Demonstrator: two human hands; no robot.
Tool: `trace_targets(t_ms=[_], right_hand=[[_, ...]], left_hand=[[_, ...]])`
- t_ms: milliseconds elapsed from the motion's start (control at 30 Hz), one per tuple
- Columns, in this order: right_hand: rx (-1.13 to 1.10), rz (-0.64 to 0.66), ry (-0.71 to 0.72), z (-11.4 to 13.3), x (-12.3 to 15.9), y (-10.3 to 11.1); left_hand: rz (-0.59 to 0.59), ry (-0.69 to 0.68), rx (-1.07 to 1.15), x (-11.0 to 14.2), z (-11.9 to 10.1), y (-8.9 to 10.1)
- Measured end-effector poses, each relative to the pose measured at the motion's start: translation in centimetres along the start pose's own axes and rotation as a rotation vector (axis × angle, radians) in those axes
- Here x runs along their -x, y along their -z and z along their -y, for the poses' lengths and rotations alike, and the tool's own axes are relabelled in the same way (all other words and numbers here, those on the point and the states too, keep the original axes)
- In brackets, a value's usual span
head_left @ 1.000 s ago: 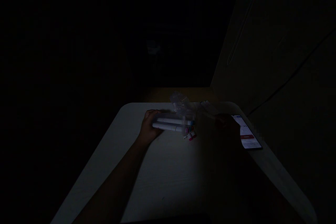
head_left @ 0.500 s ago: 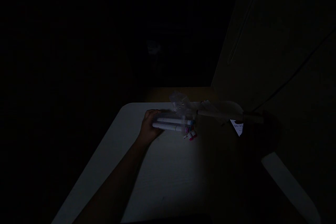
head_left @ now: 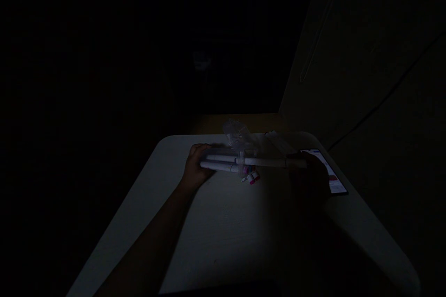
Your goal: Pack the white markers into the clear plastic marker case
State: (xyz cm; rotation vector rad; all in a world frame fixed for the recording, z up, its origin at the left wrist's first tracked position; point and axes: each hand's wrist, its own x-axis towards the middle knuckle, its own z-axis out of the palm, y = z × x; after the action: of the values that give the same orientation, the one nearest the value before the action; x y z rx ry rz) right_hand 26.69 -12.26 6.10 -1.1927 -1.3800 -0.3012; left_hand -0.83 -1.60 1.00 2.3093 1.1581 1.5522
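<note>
My left hand is wrapped round the closed end of a clear plastic pouch that lies on the table with several white markers in it. In my right hand, deep in shadow, is another white marker, held level. Its tip end reaches the pouch's mouth, above the pink and blue ends of the markers inside. Just in front of the mouth lie small white pieces with red and pink ends, perhaps more marker ends.
A lit phone lies on the white table beyond my right hand. Crumpled clear plastic rises behind the pouch. Another pale stick-like thing lies at the back. A wall with a dark cable stands on the right.
My right hand has moved left with the marker, bringing its end to the pouch's mouth. More of the phone now shows. My left hand keeps its hold on the pouch.
</note>
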Motion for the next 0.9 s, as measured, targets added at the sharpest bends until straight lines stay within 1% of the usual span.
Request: trace_targets(t_ms=[167, 300, 400, 467, 500, 567, 733, 900], right_hand=[[-0.016, 0.102, -0.043, 0.0, 0.4, -0.2], [-0.019, 0.139, -0.051, 0.0, 0.5, -0.4], [-0.037, 0.244, -0.082, -0.1, 0.6, -0.7], [-0.048, 0.316, -0.067, -0.2, 0.6, -0.9], [-0.046, 0.33, -0.05, -0.3, 0.6, -1.0], [-0.036, 0.334, -0.014, -0.3, 0.4, -1.1], [-0.044, 0.347, 0.021, -0.2, 0.3, -0.9], [-0.127, 0.309, 0.04, -0.2, 0.7, -1.2]], left_hand=[[-0.006, -0.017, -0.02, -0.1, -0.1, 0.0], [-0.006, -0.023, -0.037, 0.0, -0.1, 0.0], [-0.003, -0.014, -0.028, 0.1, 0.0, 0.0], [-0.004, -0.019, -0.012, 0.1, 0.1, 0.0], [-0.003, -0.023, -0.007, 0.2, 0.2, 0.0], [-0.006, -0.03, -0.008, 0.2, 0.2, -0.1], [-0.02, -0.048, -0.015, 0.2, 0.1, -0.1], [0.002, 0.021, -0.01, 0.2, -0.1, -0.1]])
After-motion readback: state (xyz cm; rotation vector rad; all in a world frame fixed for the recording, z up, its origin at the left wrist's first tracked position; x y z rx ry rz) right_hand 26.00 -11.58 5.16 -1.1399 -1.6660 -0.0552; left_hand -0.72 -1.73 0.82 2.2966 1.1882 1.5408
